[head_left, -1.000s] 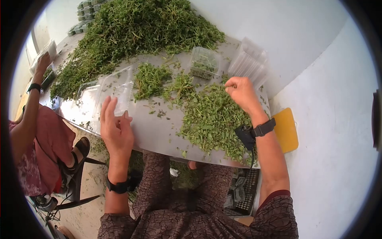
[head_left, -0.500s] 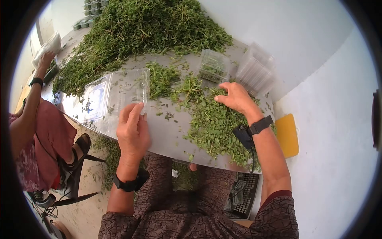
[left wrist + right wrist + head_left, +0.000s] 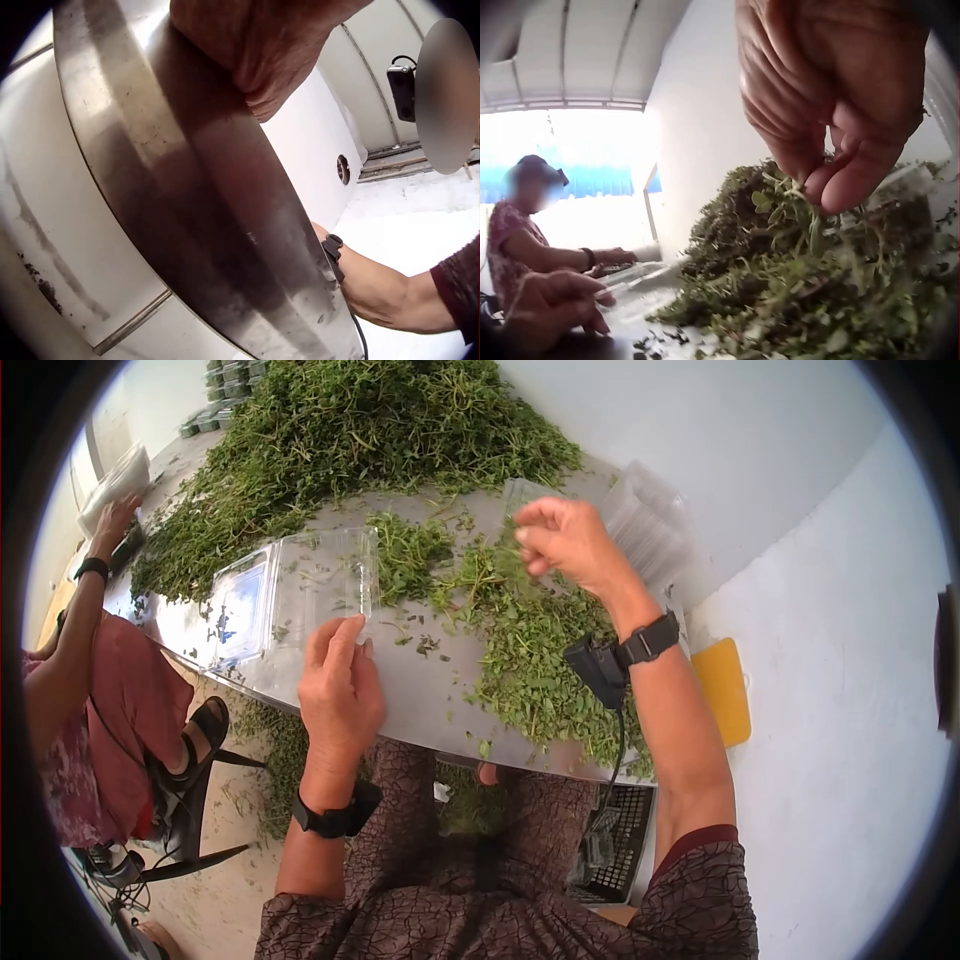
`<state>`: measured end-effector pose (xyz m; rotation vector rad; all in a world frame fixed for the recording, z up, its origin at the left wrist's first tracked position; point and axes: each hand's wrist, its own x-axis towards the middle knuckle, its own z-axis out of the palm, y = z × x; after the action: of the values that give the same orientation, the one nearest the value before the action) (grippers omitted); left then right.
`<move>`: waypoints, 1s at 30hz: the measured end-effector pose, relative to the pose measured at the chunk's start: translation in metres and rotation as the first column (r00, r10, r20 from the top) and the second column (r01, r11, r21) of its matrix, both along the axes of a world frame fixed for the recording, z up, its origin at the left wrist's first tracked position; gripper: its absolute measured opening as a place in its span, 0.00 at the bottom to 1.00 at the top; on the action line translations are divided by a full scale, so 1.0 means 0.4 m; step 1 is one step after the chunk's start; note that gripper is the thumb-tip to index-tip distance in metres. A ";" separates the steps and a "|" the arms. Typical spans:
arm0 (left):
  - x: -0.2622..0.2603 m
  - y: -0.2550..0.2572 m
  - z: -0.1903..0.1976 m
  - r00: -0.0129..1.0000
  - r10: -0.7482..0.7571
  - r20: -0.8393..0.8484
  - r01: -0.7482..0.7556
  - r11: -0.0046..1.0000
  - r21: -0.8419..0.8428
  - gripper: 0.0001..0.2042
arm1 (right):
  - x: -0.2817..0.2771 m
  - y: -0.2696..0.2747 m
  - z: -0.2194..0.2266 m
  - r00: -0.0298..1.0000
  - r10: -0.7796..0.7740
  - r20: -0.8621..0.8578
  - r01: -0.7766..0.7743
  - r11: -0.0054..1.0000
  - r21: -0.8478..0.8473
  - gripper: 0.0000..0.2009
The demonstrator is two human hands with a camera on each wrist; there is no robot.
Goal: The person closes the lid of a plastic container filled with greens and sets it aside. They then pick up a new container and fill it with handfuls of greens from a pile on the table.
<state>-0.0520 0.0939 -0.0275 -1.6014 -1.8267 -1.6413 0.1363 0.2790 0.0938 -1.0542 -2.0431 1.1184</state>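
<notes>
My left hand [image 3: 340, 690] pinches the near corner of an unfolded clear plastic clamshell box [image 3: 318, 575], which lies over the steel table with bits of leaf showing through it. In the right wrist view the left hand's fingers and thumb meet at the box's edge. My right hand [image 3: 570, 545] is raised over a spread heap of loose leafy greens [image 3: 545, 670]. Between its thumb and fingertips it pinches a small leafy sprig [image 3: 780, 204]. Behind that hand stands another clear box [image 3: 520, 492], partly hidden. Small clumps of stems [image 3: 410, 555] lie beside the unfolded box.
A big mound of greens [image 3: 390, 430] covers the back of the table [image 3: 420, 705]. A stack of clear boxes [image 3: 650, 525] stands at the right by the wall, above a yellow board [image 3: 720, 690]. Another person [image 3: 115, 700] sits at left; a black crate [image 3: 615, 840] is below.
My left hand has moved right and now grips the clamshell's corner; the clamshell has shifted right too. My right hand dipped to the greens with fingers apart, then rose pinching a sprig.
</notes>
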 end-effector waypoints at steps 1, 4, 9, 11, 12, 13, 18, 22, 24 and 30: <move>-0.001 0.000 0.001 1.000 0.001 0.003 -0.001 1.000 0.003 0.16 | -0.007 -0.008 0.010 1.000 -0.002 -0.001 0.002 1.000 0.000 0.10; -0.005 0.001 -0.002 1.000 0.003 -0.028 -0.003 1.000 0.013 0.16 | -0.009 -0.019 0.029 0.996 0.053 -0.069 -0.043 0.989 0.141 0.15; -0.007 0.003 -0.003 1.000 -0.009 -0.016 0.009 1.000 0.012 0.16 | 0.062 -0.002 0.003 0.853 -0.022 0.521 -0.057 0.989 0.134 0.22; -0.006 0.004 -0.003 1.000 -0.009 -0.011 0.009 1.000 0.012 0.16 | 0.073 0.007 -0.032 0.813 -0.050 0.581 -0.056 0.985 0.162 0.23; -0.006 0.004 -0.003 1.000 -0.008 -0.008 0.008 1.000 0.008 0.16 | 0.071 0.008 -0.041 0.770 -0.076 0.633 -0.056 0.981 0.187 0.23; -0.006 0.004 -0.004 1.000 -0.007 -0.005 0.007 1.000 0.004 0.16 | 0.065 0.012 -0.051 0.780 -0.062 0.623 -0.028 0.991 0.133 0.24; -0.007 0.001 -0.003 1.000 -0.009 -0.003 0.009 1.000 -0.007 0.16 | 0.015 0.026 -0.096 0.669 -0.194 0.717 -0.028 0.958 0.285 0.20; -0.004 -0.001 -0.002 1.000 -0.008 0.004 0.008 1.000 -0.030 0.16 | -0.018 0.063 -0.120 0.636 -0.110 0.764 -0.122 0.963 0.241 0.11; -0.002 -0.001 -0.002 1.000 0.001 -0.007 -0.001 1.000 -0.024 0.17 | -0.038 0.081 -0.133 0.739 -0.049 0.672 -0.123 0.971 0.207 0.09; -0.004 0.000 0.002 1.000 -0.001 -0.005 0.000 1.000 -0.013 0.17 | -0.047 0.027 -0.066 0.988 0.149 0.039 -0.150 0.988 0.021 0.12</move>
<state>-0.0537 0.0938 -0.0266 -1.6101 -1.8386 -1.6269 0.1176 0.2897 0.0674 -0.9284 -2.1903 1.1528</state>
